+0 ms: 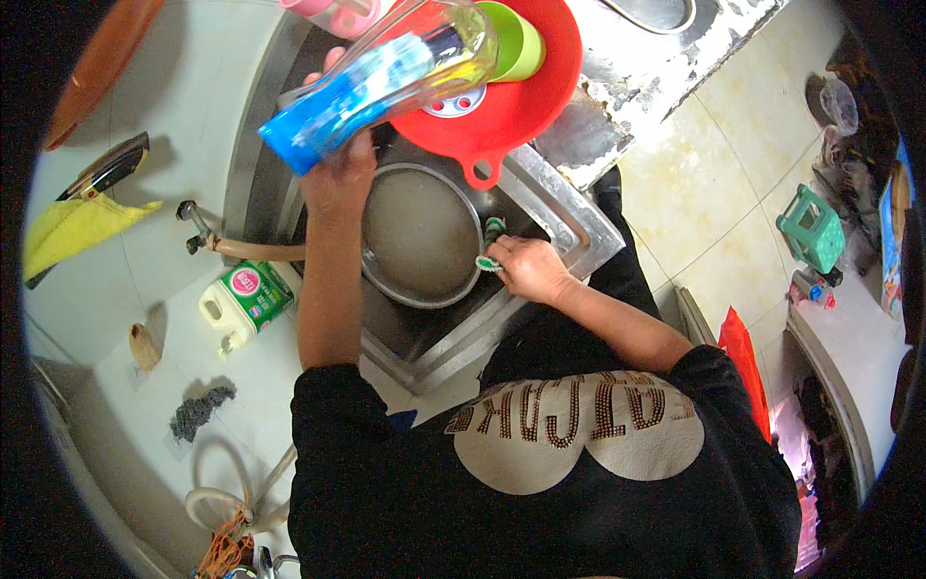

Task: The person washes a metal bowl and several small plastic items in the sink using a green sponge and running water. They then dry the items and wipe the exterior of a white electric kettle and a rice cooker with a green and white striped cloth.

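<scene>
My left hand point(347, 155) is under and behind a clear plastic bottle with a blue end point(376, 87), tilted over the left side of a red plastic basin point(535, 108); most of its fingers are hidden. My right hand point(532, 268) is closed around a green and white cloth point(490, 263), by the right rim of a round metal bowl point(422, 235) of cloudy water in the sink. The basin holds a light green cup point(519, 43) and a white piece with holes point(457, 105). Past the bottle stands a pink-lidded clear container point(347, 14).
The steel sink's edge point(571, 224) runs close to my body. At the left are a hose on a tap point(260, 250), a green and white jug point(249, 297) and a knife point(108, 166) with a yellow cloth point(87, 231). A worn countertop point(651, 79) lies beyond the basin.
</scene>
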Demonstrator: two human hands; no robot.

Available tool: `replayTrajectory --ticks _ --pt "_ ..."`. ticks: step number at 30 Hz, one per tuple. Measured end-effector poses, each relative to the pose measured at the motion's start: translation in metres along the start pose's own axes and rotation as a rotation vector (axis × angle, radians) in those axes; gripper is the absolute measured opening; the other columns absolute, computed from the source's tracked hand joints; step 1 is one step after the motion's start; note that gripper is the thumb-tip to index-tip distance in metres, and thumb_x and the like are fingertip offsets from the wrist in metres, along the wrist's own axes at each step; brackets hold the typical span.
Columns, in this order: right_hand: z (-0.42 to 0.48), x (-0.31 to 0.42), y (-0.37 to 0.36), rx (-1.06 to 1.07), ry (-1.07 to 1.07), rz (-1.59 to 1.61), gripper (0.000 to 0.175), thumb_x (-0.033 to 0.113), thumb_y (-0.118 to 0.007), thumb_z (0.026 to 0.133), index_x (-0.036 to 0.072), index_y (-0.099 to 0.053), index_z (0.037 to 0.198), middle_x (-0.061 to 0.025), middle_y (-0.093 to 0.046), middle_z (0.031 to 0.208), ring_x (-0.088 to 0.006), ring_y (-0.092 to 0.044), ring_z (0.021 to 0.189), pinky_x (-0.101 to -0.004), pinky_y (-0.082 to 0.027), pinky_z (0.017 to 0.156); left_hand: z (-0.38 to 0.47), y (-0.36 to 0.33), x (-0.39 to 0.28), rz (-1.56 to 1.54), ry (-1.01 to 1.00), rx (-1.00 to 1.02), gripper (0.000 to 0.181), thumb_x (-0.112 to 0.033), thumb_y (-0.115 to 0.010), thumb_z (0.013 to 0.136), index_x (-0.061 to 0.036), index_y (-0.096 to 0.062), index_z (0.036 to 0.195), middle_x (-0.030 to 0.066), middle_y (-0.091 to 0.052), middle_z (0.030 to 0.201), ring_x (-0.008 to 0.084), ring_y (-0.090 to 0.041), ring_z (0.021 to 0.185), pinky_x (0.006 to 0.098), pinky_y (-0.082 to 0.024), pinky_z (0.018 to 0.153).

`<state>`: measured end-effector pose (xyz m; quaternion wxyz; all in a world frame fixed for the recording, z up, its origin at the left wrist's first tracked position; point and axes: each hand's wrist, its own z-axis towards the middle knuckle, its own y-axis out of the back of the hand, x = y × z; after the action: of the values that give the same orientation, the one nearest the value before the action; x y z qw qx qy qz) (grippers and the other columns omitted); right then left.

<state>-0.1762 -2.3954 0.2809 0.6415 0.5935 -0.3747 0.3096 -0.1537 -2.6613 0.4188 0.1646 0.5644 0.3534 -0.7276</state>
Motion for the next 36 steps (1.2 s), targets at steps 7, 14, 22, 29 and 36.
replayTrajectory --ticks 7,14,22,29,36 --pt "0.001 0.004 0.003 0.017 -0.006 -0.029 0.017 0.013 -0.062 0.073 0.007 -0.054 0.087 -0.0095 -0.057 0.083 -0.0276 -0.062 0.078 -0.0394 -0.052 0.064 -0.010 0.010 -0.029 0.427 0.124 0.137 0.046 -0.030 -0.051 0.092 0.0022 -0.046 0.125 0.0235 -0.052 0.121 0.0276 -0.064 0.085 0.0306 -0.056 0.058" --pt "0.003 0.004 0.007 0.031 -0.009 -0.027 0.019 0.014 -0.062 0.073 0.007 -0.054 0.088 -0.0090 -0.056 0.082 -0.0278 -0.062 0.078 -0.0396 -0.052 0.064 0.000 0.012 -0.007 -0.079 0.502 -0.197 0.028 -0.023 -0.048 0.093 -0.0005 -0.056 0.109 0.0152 -0.068 0.093 0.0251 -0.068 0.067 0.0261 -0.052 0.044" --pt "0.001 -0.001 0.002 0.010 0.008 0.013 0.018 0.013 -0.062 0.073 0.007 -0.053 0.087 -0.0095 -0.056 0.082 -0.0281 -0.062 0.078 -0.0395 -0.052 0.065 0.017 -0.030 0.003 0.102 0.380 0.058 0.041 -0.014 -0.040 0.092 0.0047 -0.044 0.128 0.0196 -0.062 0.108 0.0262 -0.069 0.069 0.0240 -0.054 0.042" --pt "0.001 0.000 0.001 -0.003 0.028 0.023 0.018 0.012 -0.062 0.072 0.007 -0.053 0.087 -0.0098 -0.056 0.082 -0.0279 -0.062 0.078 -0.0404 -0.052 0.064 0.012 -0.039 0.020 0.133 0.492 0.179 0.054 -0.016 -0.050 0.089 0.0083 -0.034 0.134 0.0208 -0.052 0.126 0.0302 -0.068 0.078 0.0266 -0.056 0.045" --pt "0.003 0.004 0.005 0.027 -0.028 0.012 0.024 0.010 -0.065 0.070 0.008 -0.054 0.091 -0.0101 -0.057 0.085 -0.0304 -0.061 0.080 -0.0396 -0.051 0.068 -0.002 -0.038 0.010 0.010 0.500 0.117 0.056 -0.017 -0.051 0.092 -0.0056 -0.027 0.141 0.0133 -0.042 0.135 0.0280 -0.063 0.091 0.0348 -0.056 0.064"
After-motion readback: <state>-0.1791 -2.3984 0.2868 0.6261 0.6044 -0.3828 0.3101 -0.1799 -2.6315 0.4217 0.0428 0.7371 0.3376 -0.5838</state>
